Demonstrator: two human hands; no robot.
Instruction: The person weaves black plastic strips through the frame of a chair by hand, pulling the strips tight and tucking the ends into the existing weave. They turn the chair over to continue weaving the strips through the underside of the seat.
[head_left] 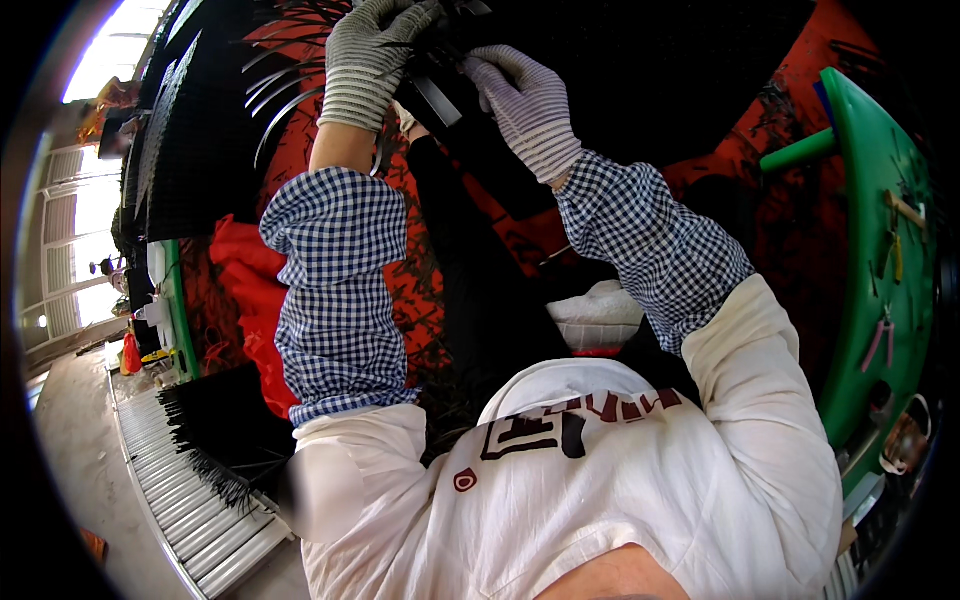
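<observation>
Both my hands wear pale striped knit gloves and are raised at the top of the view, by the edge of a large black piece (640,90). My left hand (365,70) is closed on black flat strips, whose loose ends (285,85) fan out to its left. To its right, my right hand (525,105) has thumb and fingers pinched together at a black strip beside the dark piece. Between the hands a short shiny black strip (437,100) hangs down. The exact point of grip is dark and partly hidden by the fingers.
Black scraps litter the red floor (410,310). On the right stands a green table (870,240) bearing pliers (893,255) and pink-handled scissors (879,342). Black woven pieces (175,140) stand at left, above a roller conveyor (190,500). Red cloth (250,300) lies beside my left arm.
</observation>
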